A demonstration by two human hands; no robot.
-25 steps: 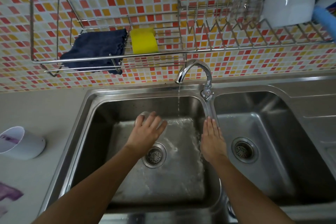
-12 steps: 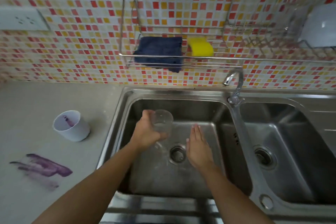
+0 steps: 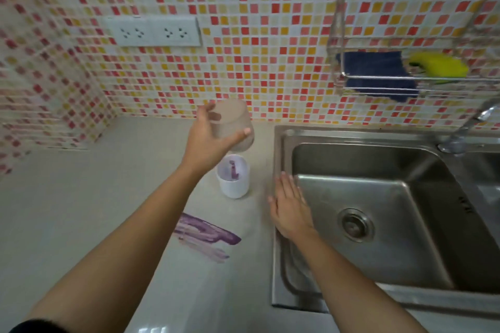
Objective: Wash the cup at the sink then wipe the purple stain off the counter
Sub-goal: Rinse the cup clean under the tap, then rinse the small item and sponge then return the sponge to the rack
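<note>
- The left hand (image 3: 208, 142) holds a clear cup (image 3: 233, 119) up in the air over the table (image 3: 81, 211).
- Its fingers curl around one side of the clear cup and the thumb presses the other side.
- The clear cup is tipped over to one side and looks blurry.
- It is up above a white cup (image 3: 233, 184), close to the tiled wall (image 3: 243, 35).
- The white cup stands upright on the table, just left of the sink (image 3: 351, 133).
- There are purple marks inside the white cup.
- A purple stain (image 3: 207, 232) is smeared on the table, in front of the white cup and between the two arms.
- The right hand (image 3: 290, 209) is flat with straight fingers held close together, and it holds nothing.
- It is over the left edge of the sink. I cannot tell if it touches the edge.
- The tap (image 3: 472, 126) is at the back right of the sink.
- A wire rack (image 3: 338, 35) hangs on the wall above the sink.
- A dark blue cloth (image 3: 376, 73) and a yellow sponge (image 3: 439, 66) lie side by side in the rack.
- A white plug socket (image 3: 154, 32) is on the wall, up on the left.
</note>
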